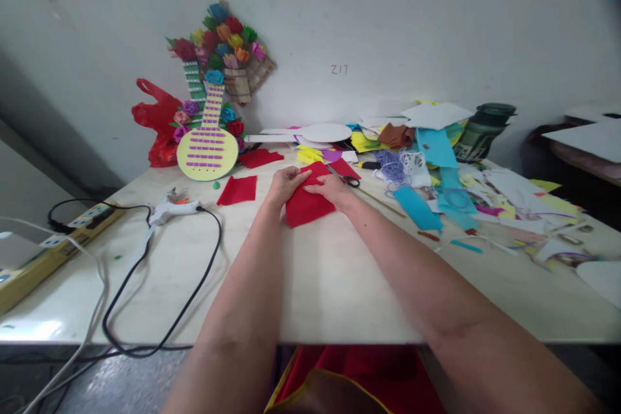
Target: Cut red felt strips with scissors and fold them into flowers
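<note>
A piece of red crepe paper point(310, 206) lies near the middle of the table, held from both sides. My left hand point(287, 182) pinches its upper left part between thumb and fingers. My right hand point(334, 189) grips it on the right, thumb pointing towards the left hand. Just beyond the right hand are scissors point(350, 181) with dark handles, partly over another red paper piece point(347, 168). A thin stick point(383, 202) lies to their right. Two more red pieces, a near one point(239, 190) and a far one point(261, 158), rest to the left.
At left are a white glue gun point(177, 208) with a black cable and a power strip point(63, 242). A yellow paper lute point(207, 154) and paper flowers point(228, 39) stand against the wall. Blue paper point(418, 208), yarn point(392, 166), scraps and a dark bottle point(485, 132) crowd the right.
</note>
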### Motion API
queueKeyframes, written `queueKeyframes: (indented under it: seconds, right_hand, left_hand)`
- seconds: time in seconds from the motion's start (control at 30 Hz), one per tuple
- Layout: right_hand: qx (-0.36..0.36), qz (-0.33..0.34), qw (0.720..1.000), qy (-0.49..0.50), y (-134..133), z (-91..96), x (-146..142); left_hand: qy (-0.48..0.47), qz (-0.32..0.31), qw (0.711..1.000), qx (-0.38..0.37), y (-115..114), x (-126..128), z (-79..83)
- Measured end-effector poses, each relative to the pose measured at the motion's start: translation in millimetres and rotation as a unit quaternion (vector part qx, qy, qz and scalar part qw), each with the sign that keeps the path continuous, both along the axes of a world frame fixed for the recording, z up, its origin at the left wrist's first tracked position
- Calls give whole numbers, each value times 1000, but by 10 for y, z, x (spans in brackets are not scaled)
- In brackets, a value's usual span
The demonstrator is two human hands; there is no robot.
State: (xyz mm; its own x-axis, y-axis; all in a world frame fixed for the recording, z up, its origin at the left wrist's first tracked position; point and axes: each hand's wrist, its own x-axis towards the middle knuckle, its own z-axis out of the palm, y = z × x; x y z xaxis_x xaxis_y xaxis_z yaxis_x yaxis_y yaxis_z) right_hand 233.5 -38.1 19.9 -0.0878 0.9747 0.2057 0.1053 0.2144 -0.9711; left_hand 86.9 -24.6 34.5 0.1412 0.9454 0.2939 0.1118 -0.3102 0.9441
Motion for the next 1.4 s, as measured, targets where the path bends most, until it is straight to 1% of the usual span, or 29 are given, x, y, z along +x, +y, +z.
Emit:
queueKeyframes:
  seconds: [0.1,0.2,0.33,0.53,0.6,0.67,0.77,0.93,1.03,1.1,1.2,1.27,1.4]
  right_hand:
    - [-28,20,999,-19,9,-2,7]
    - [-22,29,999,-9,16,-6,13]
    - [-20,34,999,1,13,1,17]
    - [-31,36,999,18,6,23,17]
    - [-41,37,998,26,3,30,13]
    - [-59,44,997,37,3,35,14]
    - [-78,50,994,55,14,36,31]
    - [-81,52,994,43,22,35,57]
    - [-88,68,992,56,-4,50,48]
    - [-96,83,989,76,-25,66,46]
    - [-92,94,986,100,-39,84,56]
    - [-77,81,989,99,-31,83,65]
    - [-40,45,996,64,1,62,65]
  left_hand:
    - [24,10,1000,5,-6,1,2]
    - [50,21,998,11,5,-7,-2]
    - [96,40,993,50,45,-14,-13]
    - [190,121,967,118,65,-27,10]
    - [216,142,958,124,71,-42,17]
    - [230,148,954,121,80,-58,17]
    - [210,119,966,97,77,-70,11]
    - [145,25,988,44,15,-52,11]
    - [107,-2,994,21,0,-52,16]
    - [89,-6,996,9,1,-58,22]
    - [77,7,997,5,-5,-64,40]
    - [80,20,997,2,-18,-65,52]
    - [103,30,994,3,-37,-64,56]
